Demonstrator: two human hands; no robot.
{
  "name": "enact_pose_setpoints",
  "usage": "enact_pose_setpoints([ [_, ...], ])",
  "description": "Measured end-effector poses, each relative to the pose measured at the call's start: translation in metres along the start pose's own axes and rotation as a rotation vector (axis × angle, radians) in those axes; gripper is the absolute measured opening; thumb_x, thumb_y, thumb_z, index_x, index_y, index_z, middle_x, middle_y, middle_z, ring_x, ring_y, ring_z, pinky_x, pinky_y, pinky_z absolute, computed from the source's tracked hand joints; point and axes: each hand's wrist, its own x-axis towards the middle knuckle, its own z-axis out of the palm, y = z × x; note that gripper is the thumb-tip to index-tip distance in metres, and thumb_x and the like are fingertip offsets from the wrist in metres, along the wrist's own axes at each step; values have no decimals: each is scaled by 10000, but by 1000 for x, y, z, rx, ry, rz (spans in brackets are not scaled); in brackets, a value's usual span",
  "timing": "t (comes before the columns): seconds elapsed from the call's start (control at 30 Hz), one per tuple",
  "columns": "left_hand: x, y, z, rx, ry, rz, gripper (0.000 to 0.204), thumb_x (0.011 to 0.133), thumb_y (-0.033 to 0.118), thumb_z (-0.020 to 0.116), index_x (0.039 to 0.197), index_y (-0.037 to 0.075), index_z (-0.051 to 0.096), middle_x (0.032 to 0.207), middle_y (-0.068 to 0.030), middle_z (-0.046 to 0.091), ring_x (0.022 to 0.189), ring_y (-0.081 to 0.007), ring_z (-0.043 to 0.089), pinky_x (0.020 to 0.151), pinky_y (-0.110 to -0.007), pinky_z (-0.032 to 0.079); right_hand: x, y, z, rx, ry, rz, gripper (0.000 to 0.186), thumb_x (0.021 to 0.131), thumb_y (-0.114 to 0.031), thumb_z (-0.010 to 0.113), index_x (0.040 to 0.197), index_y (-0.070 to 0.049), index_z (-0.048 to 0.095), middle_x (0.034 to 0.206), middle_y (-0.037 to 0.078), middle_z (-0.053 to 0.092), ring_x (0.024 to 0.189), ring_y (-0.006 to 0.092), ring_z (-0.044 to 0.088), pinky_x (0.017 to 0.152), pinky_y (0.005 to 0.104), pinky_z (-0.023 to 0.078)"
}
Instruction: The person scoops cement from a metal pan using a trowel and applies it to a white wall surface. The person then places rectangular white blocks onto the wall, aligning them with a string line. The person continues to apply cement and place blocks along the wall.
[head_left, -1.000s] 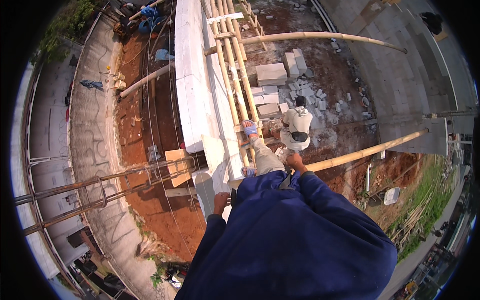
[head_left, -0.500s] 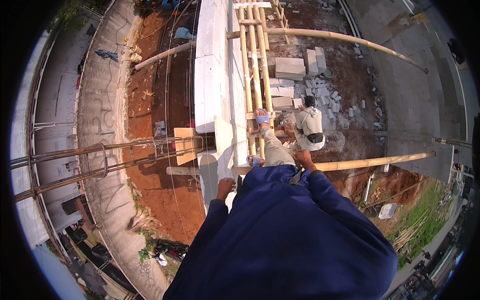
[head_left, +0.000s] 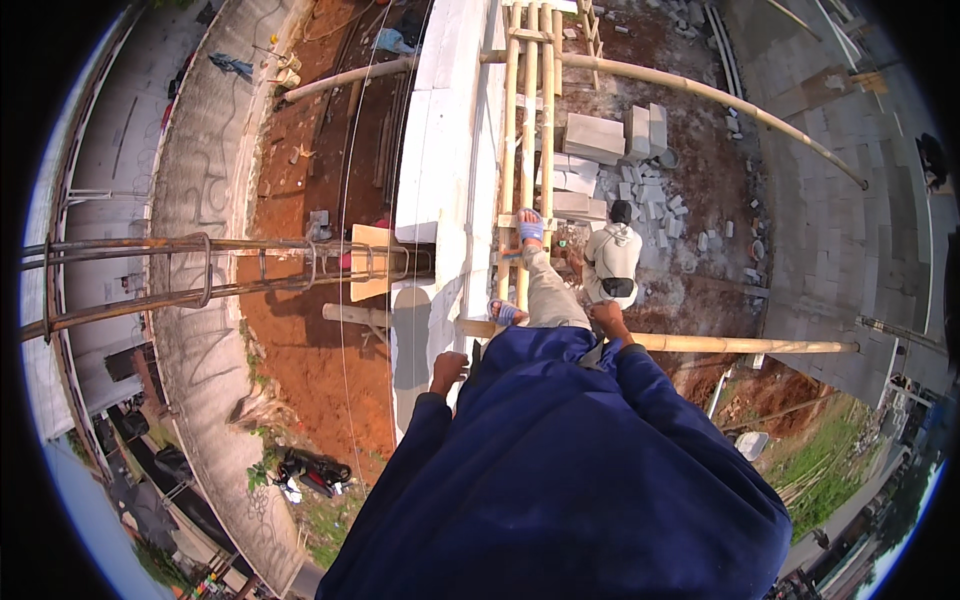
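Nearest to the camera, a dark blue sleeved top (head_left: 570,470) fills the lower part of the view. Just beyond it, the left hand (head_left: 448,368) is seen closed into a loose fist, resting against the top of the white block wall (head_left: 440,150); whether anything is held in it cannot be told. The right hand (head_left: 606,318) is laid on the horizontal bamboo pole (head_left: 740,345), and it appears to be gripped around the pole, though the fingers are hidden from this angle. Between the hands, two feet in blue sandals (head_left: 530,228) are planted on the bamboo scaffold walkway (head_left: 528,110) that runs beside the wall. Far below, a person in a pale top (head_left: 612,255) is seen standing on rubble-strewn ground near stacked grey blocks (head_left: 595,135). To the left, a rusty steel rebar cage (head_left: 200,270) is stretched over red earth.
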Motion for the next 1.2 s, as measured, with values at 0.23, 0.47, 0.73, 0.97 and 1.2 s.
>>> enact_pose_setpoints([
  [0.23,19,-17,21,-13,76,-16,218,904,173,766,960,-38,755,857,-120,764,698,-189,734,569,-350,620,47,50,2,-209,60,-316,435,893,-322,646,1032,69,778,1071,364,738,1122,516,714,944,544,570],
  [0.47,31,6,13,-158,15,-135,248,963,222,728,996,-23,746,884,-107,762,714,-190,743,590,-324,610,37,59,-4,-77,67,-132,419,863,-245,664,1067,111,749,1045,324,772,1063,444,770,877,500,601],
  [0.73,24,49,0,-104,52,-334,333,847,16,726,1178,-24,735,873,-135,771,693,-223,761,593,-368,642,-51,-18,-30,100,214,129,370,886,-331,685,1137,-98,823,1118,250,786,1117,407,751,986,480,583],
  [0.97,11,72,-14,-168,68,-345,307,871,0,716,1176,-29,727,890,-149,770,728,-242,769,614,-378,651,-32,-3,-19,141,222,11,645,945,-432,686,1408,14,634,1270,291,735,1240,445,692,1038,495,549],
  [1.2,52,83,21,-258,-43,-305,261,931,86,690,1165,-19,737,977,-141,775,781,-236,778,641,-374,656,22,95,-51,-183,407,-269,630,934,-418,665,1373,34,638,1260,324,720,1217,490,678,1018,524,546],
])
